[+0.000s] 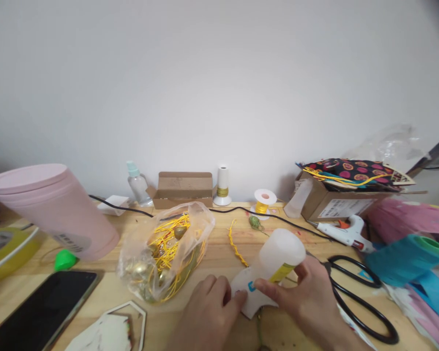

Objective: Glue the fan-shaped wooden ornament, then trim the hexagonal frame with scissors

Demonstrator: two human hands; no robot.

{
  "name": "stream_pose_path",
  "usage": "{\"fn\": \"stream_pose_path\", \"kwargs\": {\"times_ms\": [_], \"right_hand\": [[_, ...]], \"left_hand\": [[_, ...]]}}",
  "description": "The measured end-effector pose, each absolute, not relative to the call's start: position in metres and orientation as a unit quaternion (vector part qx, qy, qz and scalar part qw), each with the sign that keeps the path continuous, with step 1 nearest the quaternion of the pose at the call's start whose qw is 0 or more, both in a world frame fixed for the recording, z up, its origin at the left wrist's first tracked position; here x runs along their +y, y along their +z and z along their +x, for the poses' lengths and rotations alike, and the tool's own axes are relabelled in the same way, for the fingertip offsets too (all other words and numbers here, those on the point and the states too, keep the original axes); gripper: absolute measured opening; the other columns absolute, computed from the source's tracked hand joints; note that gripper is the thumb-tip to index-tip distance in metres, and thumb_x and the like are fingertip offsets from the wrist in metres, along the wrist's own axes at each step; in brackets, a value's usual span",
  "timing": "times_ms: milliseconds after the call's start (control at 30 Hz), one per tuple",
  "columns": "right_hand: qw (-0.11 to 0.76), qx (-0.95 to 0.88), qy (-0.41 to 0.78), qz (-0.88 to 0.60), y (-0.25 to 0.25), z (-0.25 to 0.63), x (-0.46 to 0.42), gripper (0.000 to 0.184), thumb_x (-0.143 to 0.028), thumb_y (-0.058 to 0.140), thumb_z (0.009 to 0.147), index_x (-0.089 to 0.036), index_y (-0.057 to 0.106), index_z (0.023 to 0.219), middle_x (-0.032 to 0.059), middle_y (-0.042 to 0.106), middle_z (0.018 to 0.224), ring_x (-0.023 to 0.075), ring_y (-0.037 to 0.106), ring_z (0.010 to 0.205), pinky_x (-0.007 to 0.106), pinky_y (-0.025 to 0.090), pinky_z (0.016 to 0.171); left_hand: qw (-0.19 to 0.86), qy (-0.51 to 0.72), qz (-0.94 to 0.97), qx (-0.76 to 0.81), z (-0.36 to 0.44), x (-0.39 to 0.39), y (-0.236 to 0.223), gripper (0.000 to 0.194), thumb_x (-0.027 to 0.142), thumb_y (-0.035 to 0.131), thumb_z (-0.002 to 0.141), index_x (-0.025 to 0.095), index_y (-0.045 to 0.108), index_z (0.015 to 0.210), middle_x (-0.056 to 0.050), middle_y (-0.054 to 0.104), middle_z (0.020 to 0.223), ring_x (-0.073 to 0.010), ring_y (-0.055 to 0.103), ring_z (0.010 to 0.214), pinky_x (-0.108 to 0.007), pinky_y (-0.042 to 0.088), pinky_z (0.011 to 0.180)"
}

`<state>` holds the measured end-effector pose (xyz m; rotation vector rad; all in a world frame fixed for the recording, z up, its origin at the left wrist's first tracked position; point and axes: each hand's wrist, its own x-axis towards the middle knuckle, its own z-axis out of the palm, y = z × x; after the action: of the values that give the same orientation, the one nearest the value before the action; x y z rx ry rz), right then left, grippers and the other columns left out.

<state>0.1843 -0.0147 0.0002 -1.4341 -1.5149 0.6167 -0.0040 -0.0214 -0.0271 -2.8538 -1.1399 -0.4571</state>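
Note:
A white plastic glue bottle (274, 258) with a yellow and blue label is tilted over the wooden table, its base pointing up and away. My right hand (307, 297) is wrapped round its lower part. My left hand (208, 307) has its fingers curled and pinched at the bottle's tip end; what lies under them is hidden. A twisted yellow cord (236, 246) lies just beyond the bottle, and a small green bead (255, 223) sits past it.
A clear bag (168, 251) of yellow cords and gold beads lies left. Black scissors (358, 292), a white glue gun (346, 230), teal thread rolls (406, 256) and a cardboard box (336, 202) are right. A pink container (54, 209), phone (40, 307) and wooden cut-out (109, 331) sit left.

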Motion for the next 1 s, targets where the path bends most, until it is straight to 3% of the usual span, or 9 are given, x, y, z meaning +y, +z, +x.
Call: {"fn": "stream_pose_path", "kwargs": {"times_ms": [267, 800, 1000], "right_hand": [[0.459, -0.654, 0.225, -0.557, 0.002, 0.186, -0.014, 0.027, -0.038, 0.072, 0.058, -0.02, 0.058, 0.074, 0.0, 0.063, 0.068, 0.0198, 0.059, 0.061, 0.031, 0.049, 0.058], [0.467, -0.649, 0.191, -0.57, -0.001, 0.188, -0.014, 0.03, -0.042, 0.072, 0.057, -0.02, 0.058, 0.073, 0.0012, 0.063, 0.068, 0.0212, 0.06, 0.061, 0.033, 0.049, 0.056], [0.47, -0.658, 0.195, -0.555, 0.0, 0.187, -0.015, 0.028, -0.04, 0.072, 0.057, -0.02, 0.058, 0.072, -0.0001, 0.062, 0.065, 0.0197, 0.059, 0.058, 0.031, 0.048, 0.053]], "left_hand": [[0.07, -0.188, -0.899, -0.388, 0.006, -0.023, -0.042, 0.019, 0.018, 0.041, 0.084, 0.021, 0.053, 0.098, -0.002, 0.048, 0.068, -0.016, 0.041, 0.06, -0.028, 0.031, 0.052], [0.051, -0.127, -0.893, -0.429, 0.011, -0.029, -0.032, 0.024, 0.014, 0.053, 0.078, 0.022, 0.053, 0.101, -0.003, 0.05, 0.072, -0.0183, 0.045, 0.065, -0.03, 0.038, 0.056], [0.066, -0.129, -0.918, -0.368, 0.003, -0.023, -0.034, 0.025, 0.015, 0.043, 0.082, 0.019, 0.051, 0.105, -0.003, 0.051, 0.07, -0.0167, 0.044, 0.061, -0.027, 0.035, 0.051]]}}
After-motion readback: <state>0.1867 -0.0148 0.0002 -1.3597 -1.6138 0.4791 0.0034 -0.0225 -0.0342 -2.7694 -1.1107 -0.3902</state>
